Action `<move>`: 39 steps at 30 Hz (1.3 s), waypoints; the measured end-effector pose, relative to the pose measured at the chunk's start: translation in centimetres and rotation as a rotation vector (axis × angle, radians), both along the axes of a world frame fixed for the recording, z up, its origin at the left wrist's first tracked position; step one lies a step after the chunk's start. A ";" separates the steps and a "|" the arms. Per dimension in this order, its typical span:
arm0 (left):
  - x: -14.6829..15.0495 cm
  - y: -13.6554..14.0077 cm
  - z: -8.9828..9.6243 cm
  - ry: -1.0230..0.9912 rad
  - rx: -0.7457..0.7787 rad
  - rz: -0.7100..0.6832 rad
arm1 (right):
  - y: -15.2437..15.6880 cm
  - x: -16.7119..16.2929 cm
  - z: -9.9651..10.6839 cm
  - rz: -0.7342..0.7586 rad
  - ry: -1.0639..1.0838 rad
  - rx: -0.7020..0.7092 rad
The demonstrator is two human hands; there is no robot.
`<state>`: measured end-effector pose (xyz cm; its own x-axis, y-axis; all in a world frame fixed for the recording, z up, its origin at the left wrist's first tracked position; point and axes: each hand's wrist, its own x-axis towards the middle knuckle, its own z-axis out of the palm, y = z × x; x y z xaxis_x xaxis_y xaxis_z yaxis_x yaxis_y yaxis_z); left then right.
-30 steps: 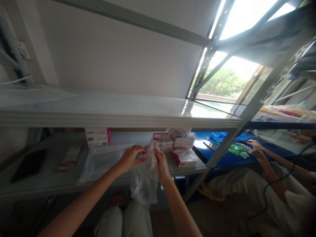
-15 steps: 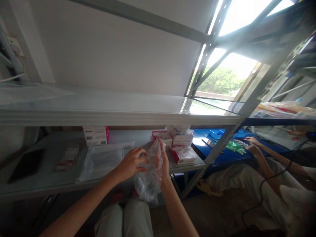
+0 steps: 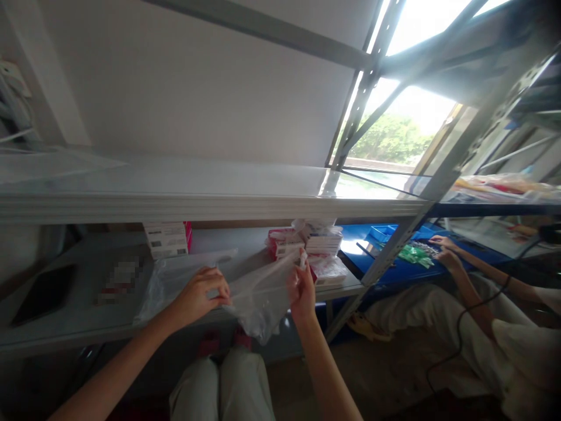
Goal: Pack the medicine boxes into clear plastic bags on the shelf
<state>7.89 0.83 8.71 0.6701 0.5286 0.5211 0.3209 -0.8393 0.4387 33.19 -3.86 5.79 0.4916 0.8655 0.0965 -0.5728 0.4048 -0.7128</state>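
A clear plastic bag [image 3: 263, 298] is stretched between my two hands, above the front edge of the grey shelf. My left hand [image 3: 204, 292] pinches one side of it between thumb and fingers. On the other side, my right hand [image 3: 302, 286] is closed around the bag's gathered edge. Flat on the shelf to the left of the held bag lie other clear plastic bags [image 3: 175, 280]. Just behind my right hand are pink and white boxes [image 3: 324, 242], some stacked and partly covered with clear plastic.
A white and pink box [image 3: 166, 240] stands at the back left, with a dark flat object [image 3: 44, 295] farther left. A metal upright [image 3: 394, 251] rises at the right. Beyond it, another person's hands [image 3: 445, 248] work over a blue table with green pieces [image 3: 414, 255].
My left hand has moved left and closed on the bag's edge. The crumpled bag is now pulled out wide between both hands; my right hand has shifted slightly right.
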 end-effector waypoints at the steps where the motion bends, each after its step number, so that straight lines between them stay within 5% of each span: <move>1: -0.4 0.0 0.0 0.032 -0.005 0.034 | -0.2 0.1 0.0 0.007 0.003 0.008; 9: -2.4 2.6 -0.2 0.117 0.094 0.129 | 0.2 0.5 0.2 -0.001 -0.002 0.040; 19: -4.0 2.7 0.8 0.143 0.139 0.265 | 0.7 1.4 1.4 0.234 0.198 0.115; 27: -5.6 3.0 1.7 0.090 0.229 0.276 | 0.1 2.3 -0.4 0.247 0.024 -0.049; 39: -6.0 3.2 2.7 -0.021 -0.011 0.218 | 0.0 3.0 0.8 0.216 -0.507 -0.043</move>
